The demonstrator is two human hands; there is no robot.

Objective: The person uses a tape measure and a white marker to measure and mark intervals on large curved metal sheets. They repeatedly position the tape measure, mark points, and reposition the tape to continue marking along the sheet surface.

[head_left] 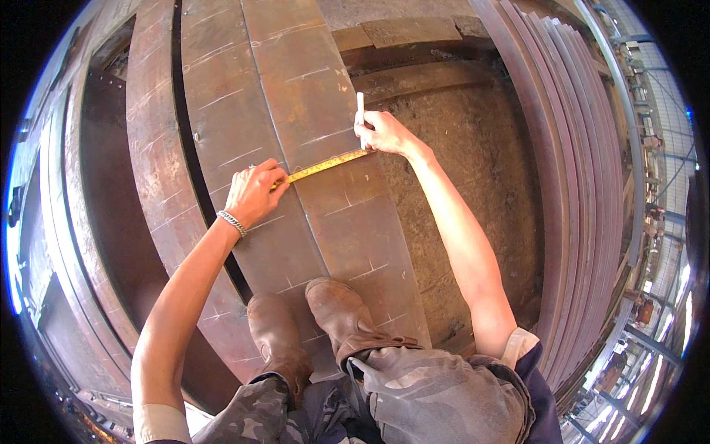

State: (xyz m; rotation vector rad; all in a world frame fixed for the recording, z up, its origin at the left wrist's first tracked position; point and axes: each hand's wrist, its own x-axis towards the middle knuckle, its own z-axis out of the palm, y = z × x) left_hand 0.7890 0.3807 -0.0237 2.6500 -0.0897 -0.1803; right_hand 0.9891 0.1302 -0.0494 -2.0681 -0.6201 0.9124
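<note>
A yellow tape measure [325, 169] stretches across a brown steel plate [353, 233] between my two hands. My left hand [255, 190] grips its left end, the fingers closed on the tape, with a chain bracelet round the wrist. At the plate's right edge, my right hand [386, 133] pinches a white marker stick [361, 118] that stands nearly upright over the tape's other end. Whether those fingers also touch the tape is hard to see. White marks [353, 207], some short lines and some crossed, run along the plate on both sides of the tape.
My brown boots [336, 311] stand on the plates near me. To the right lies a lower brown ground surface [473, 185], with a stack of long steel plates [573, 177] beyond it. A gap [194, 170] separates the left steel strip [159, 148] from the middle plates.
</note>
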